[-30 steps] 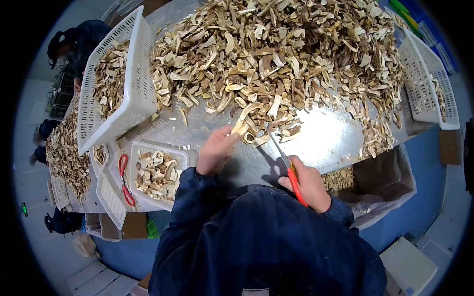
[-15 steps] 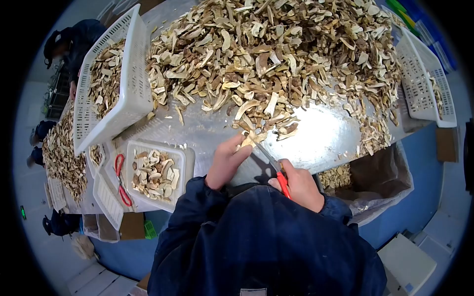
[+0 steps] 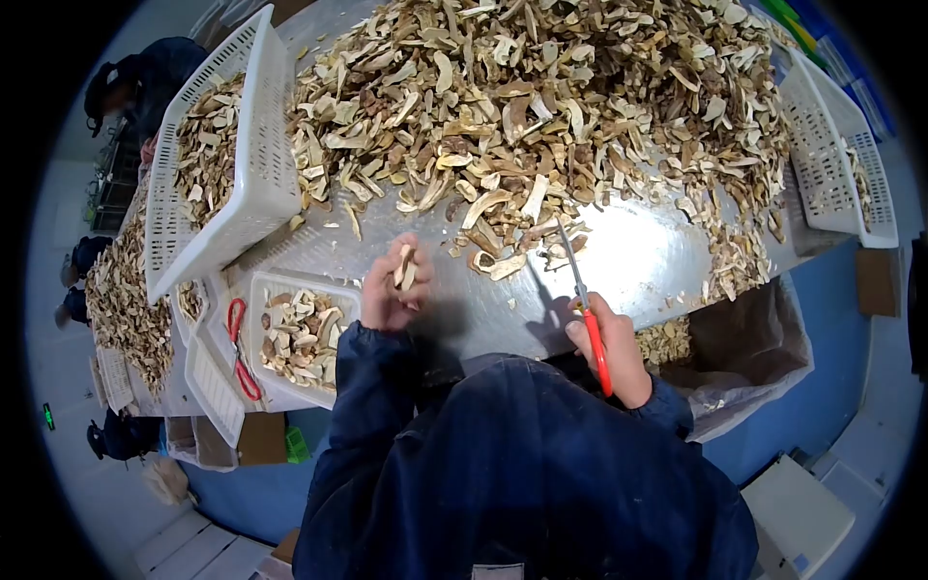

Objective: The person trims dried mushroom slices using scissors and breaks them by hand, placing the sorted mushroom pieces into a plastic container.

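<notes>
Head view: I take the shallow white tray [image 3: 304, 281] as my landmark. Left of it, and farther from me, a tall white basket [image 3: 269, 145] holds many dried slices, which look like mushroom. Just left of the tray, between it and the basket's near side, a second red scissors [image 3: 239, 356] lies on the metal table [image 3: 633, 242]. The tray itself contains smaller pieces. Near its right side is my left hand [image 3: 387, 295], palm up, with fingers curled around small slice pieces [image 3: 406, 271]. I think a light grip is best, because dry pieces may break or slip out between the fingers. For a clean release, I would bring this hand low over the tray. To the right of the tray and beyond it spreads the big pile [image 3: 454, 68], with curled slices [image 3: 498, 266] at its near edge. Well apart from the tray, on its right, my right hand [image 3: 621, 353] is closed on the red-handled scissors [image 3: 581, 280], tips pointing away from me. The blades look close together; if they are fully shut, I cannot tell. In my judgement, they should point clear of my left fingers.
</notes>
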`<state>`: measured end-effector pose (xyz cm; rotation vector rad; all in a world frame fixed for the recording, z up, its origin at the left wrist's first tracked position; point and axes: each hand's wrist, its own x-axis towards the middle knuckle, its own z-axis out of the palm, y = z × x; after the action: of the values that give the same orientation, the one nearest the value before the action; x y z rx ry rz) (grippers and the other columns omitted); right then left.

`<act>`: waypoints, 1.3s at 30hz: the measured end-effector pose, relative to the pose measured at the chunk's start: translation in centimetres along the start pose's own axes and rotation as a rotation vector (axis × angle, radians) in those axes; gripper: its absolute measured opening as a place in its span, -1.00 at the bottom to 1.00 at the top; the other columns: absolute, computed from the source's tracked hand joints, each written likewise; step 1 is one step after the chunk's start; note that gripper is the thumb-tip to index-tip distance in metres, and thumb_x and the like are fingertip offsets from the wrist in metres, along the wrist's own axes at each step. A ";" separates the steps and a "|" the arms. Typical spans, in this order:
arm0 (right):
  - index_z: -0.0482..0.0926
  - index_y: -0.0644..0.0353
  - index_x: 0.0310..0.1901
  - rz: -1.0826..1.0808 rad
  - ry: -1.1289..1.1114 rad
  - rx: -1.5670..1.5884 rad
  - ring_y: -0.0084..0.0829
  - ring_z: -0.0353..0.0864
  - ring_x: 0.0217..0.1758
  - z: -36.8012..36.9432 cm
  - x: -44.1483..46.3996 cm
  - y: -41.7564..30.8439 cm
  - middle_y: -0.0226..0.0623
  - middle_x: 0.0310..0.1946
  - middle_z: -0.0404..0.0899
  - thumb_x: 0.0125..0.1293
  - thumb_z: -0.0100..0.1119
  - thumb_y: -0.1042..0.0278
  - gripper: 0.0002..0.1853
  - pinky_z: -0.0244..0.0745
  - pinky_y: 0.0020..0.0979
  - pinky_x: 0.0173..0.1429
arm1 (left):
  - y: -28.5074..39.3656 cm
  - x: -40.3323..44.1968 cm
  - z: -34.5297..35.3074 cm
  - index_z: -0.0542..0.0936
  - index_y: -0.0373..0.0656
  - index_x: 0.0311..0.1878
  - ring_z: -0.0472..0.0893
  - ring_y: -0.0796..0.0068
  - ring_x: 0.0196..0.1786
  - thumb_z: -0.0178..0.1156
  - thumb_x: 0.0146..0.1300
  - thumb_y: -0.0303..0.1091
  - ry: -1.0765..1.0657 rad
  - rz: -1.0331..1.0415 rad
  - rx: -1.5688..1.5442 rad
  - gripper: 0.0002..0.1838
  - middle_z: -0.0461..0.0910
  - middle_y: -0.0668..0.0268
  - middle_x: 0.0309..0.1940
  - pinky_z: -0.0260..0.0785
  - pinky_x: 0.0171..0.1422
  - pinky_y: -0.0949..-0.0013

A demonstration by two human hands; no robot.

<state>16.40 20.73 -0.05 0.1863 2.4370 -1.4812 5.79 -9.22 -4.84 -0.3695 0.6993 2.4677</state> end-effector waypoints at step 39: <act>0.51 0.22 -0.05 0.029 0.056 0.026 -0.37 0.54 -0.60 0.1 0.0 0.6 -0.21 -0.65 0.50 0.32 0.17 0.21 -0.71 0.36 -0.37 -0.47 | -1.9 9.9 2.8 0.57 -0.21 -0.14 0.59 0.05 -0.15 0.28 0.08 -0.35 0.329 0.786 1.915 -0.73 0.60 0.05 -0.24 0.43 -0.06 0.15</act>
<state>16.59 20.90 -0.63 0.2716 2.4490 -1.5148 -1.53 -2.08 -7.19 0.3540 3.1210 1.0724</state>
